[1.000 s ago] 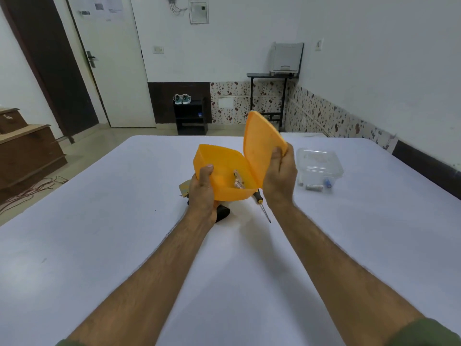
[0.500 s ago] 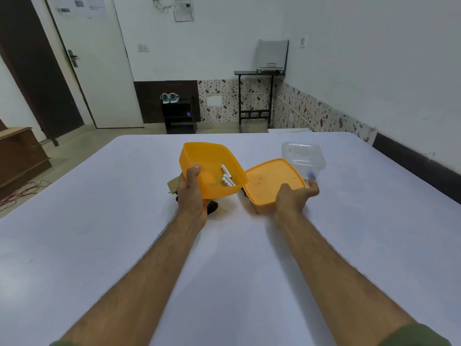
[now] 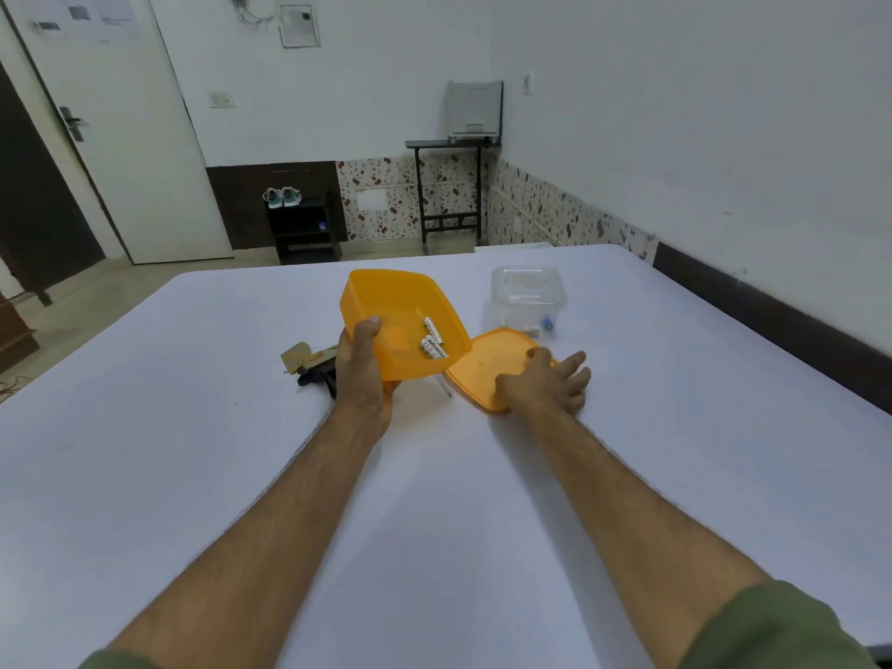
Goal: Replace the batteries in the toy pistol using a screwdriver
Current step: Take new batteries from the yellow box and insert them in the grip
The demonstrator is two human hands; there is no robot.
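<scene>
My left hand [image 3: 363,374] grips the near edge of an open orange box [image 3: 386,301], thumb inside the rim, and holds it tilted above the table. Batteries [image 3: 433,344] lie in the box's right corner. The orange lid [image 3: 487,359] lies flat on the table to the right, and my right hand [image 3: 548,382] rests on it with fingers spread. A screwdriver tip [image 3: 444,386] pokes out from under the box. The tan and black toy pistol [image 3: 309,362] lies on the table left of my left hand, partly hidden by it.
A clear plastic box [image 3: 527,292] with small items inside stands behind the lid. The white table [image 3: 434,499] stretches wide around my arms. A wall runs along the right; a door, a shoe rack and a small stand are beyond the table's far edge.
My right hand brought the lid down from upright beside the box and laid it flat on the table. Its fingers have since loosened and spread over the lid. The left hand still holds the box.
</scene>
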